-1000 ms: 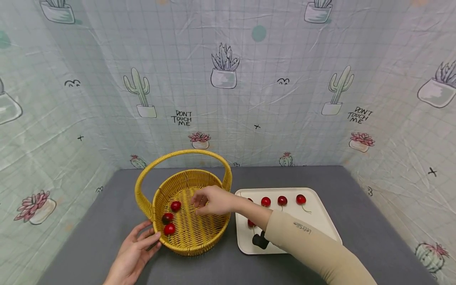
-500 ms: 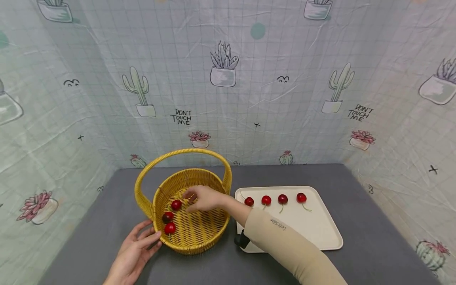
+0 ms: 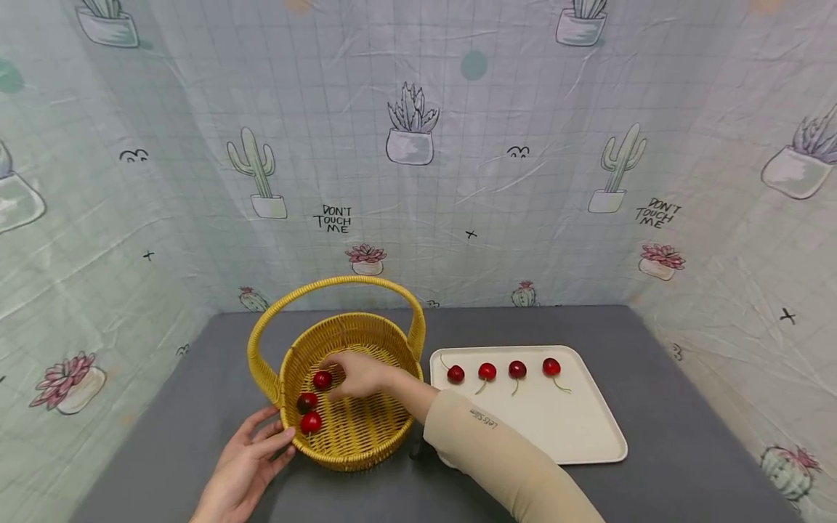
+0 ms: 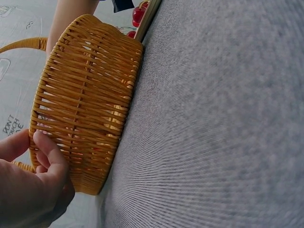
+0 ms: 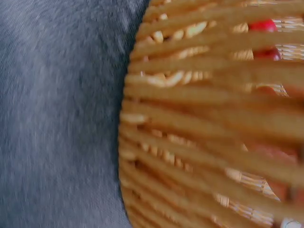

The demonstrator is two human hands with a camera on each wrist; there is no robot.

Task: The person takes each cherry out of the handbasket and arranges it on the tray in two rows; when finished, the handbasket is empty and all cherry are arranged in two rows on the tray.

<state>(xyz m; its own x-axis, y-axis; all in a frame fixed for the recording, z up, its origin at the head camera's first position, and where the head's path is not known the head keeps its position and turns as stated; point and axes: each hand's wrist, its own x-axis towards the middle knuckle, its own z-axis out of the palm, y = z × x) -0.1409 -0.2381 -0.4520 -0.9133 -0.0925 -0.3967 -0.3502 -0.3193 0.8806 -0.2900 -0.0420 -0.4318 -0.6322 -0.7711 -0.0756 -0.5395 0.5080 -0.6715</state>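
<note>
My left hand [image 3: 245, 465] pinches the near left rim of a yellow woven basket [image 3: 356, 459], thumb over the edge and fingers along the outside wall. The left wrist view shows this hold on the basket [image 4: 85, 95] closely. Inside the basket, three red cherries lie along the left side: an upper one [image 3: 322, 379], a darker middle one [image 3: 306, 402] and a lower one [image 3: 310, 422]. My right hand [image 3: 360, 375] reaches down into the basket, thumb and fingers spread apart right beside the upper cherry. In the right wrist view the basket wall hides that hand mostly.
A cream tray [image 3: 562, 436] stands right of the basket, with several stemmed cherries [image 3: 517, 370] in a row near its far edge. The right sleeve [image 3: 497, 454] crosses the tray's near left corner. The basket's tall handle [image 3: 346, 280] arches over its far side. A patterned curtain surrounds the grey table.
My right hand has moved left and slightly down inside the basket, to the upper cherry. My left hand and the basket have stayed in place.
</note>
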